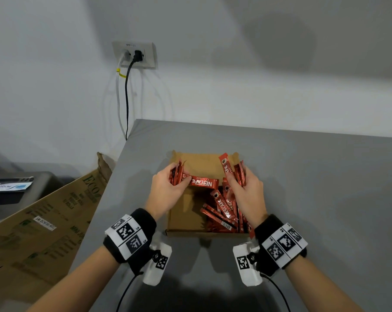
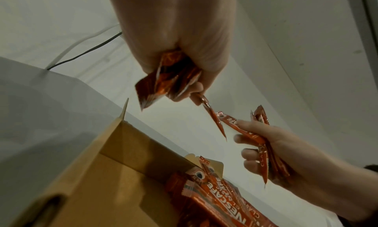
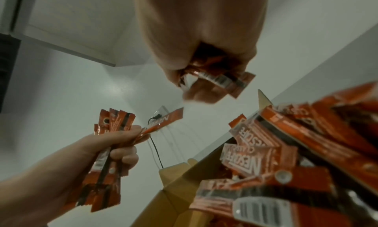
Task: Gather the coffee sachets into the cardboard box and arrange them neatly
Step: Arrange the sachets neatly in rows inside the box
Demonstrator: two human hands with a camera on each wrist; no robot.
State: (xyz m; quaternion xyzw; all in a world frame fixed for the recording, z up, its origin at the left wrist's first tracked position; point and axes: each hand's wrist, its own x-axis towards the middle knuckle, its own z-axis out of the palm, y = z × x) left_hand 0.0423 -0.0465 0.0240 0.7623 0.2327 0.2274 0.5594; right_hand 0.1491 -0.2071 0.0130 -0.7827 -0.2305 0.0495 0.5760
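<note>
An open cardboard box (image 1: 186,217) sits on the grey table, with a heap of red coffee sachets (image 1: 226,212) in its right half. My left hand (image 1: 168,188) hovers over the box's far left and grips a bundle of sachets (image 1: 175,174); its fingertips also pinch one sachet (image 1: 202,183) that lies crosswise. My right hand (image 1: 246,190) is above the heap and grips another bundle (image 1: 239,174), with one sachet (image 1: 224,165) sticking up. The left wrist view shows the left hand's bundle (image 2: 163,83) and the right hand (image 2: 266,149). The right wrist view shows the right hand's bundle (image 3: 220,78) and the heap (image 3: 286,157).
A large flattened cardboard sheet (image 1: 44,217) leans by the table's left edge. A wall socket (image 1: 135,54) with a black cable (image 1: 127,97) is behind the table. A dark device (image 1: 14,188) sits at far left. The grey table (image 1: 325,199) stretches right of the box.
</note>
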